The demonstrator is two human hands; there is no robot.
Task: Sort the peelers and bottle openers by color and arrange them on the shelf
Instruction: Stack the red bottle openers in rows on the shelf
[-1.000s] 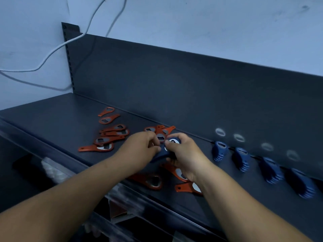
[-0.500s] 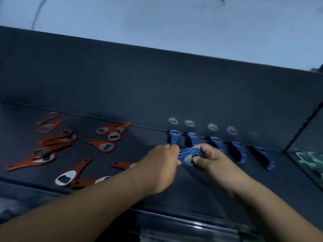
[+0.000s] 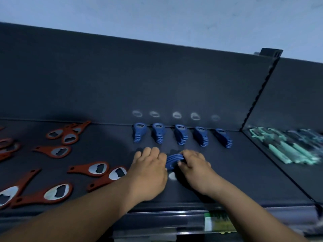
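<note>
Here, a small stack of blue bottle openers (image 3: 173, 161) sits pinched between a person's two hands near the middle of a dark shelf (image 3: 244, 172), just in front of a row of five blue stacks (image 3: 180, 135) lined along the back panel (image 3: 157, 75). The right hand (image 3: 195, 169) has its fingers (image 3: 181, 162) curled over the stack's right edge, gripping it; the left hand (image 3: 148, 173) presses against the stack's left side with its fingers bent closed, knuckles up. A pale metal end shows on the shelf just beneath the held stack. The five stacks in the row stand apart from one another, each with a faint oval reflection above it on the back panel. To the left, red bottle openers (image 3: 97, 169) with silver heads lie scattered flat across the shelf, some overlapping, well apart from the blue row. On the right, beyond a slanted divider (image 3: 257, 95), blurred green-handled tools (image 3: 295, 151) lie side by side in the neighbouring section. A green price label (image 3: 218, 224) sits on the shelf's front rail below the right forearm.
</note>
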